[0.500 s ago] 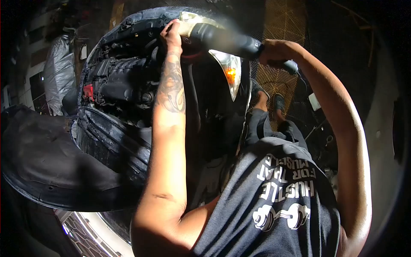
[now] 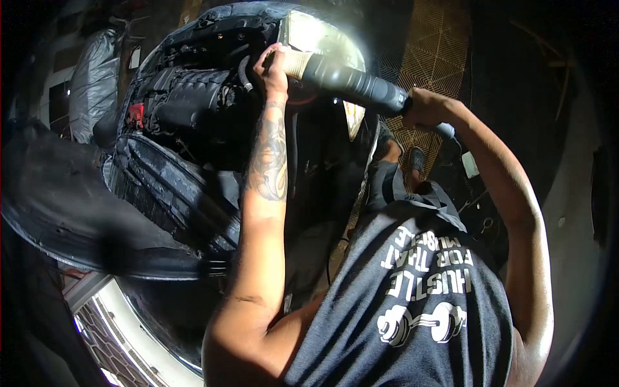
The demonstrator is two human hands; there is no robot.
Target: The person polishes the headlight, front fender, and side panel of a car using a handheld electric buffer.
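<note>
Power tool (image 2: 361, 84) is just beside the headlight (image 2: 311, 29), with your left hand (image 2: 276, 72) gripping its front end and your right hand (image 2: 427, 108) its rear. Work at the headlight seems under way; how much is finished or left, glare does not show.

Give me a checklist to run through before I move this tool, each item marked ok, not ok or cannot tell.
1. Right hand gripping the rear of the tool: ok.
2. Left hand steadying its pale front end: ok.
3. Gloves on both hands: not ok, both are bare.
4. Whole headlight in view: not ok, the tool covers part of it.
5. Tool's working face properly seated: cannot tell, it is hidden.
6. Tool switched off: cannot tell.
</note>
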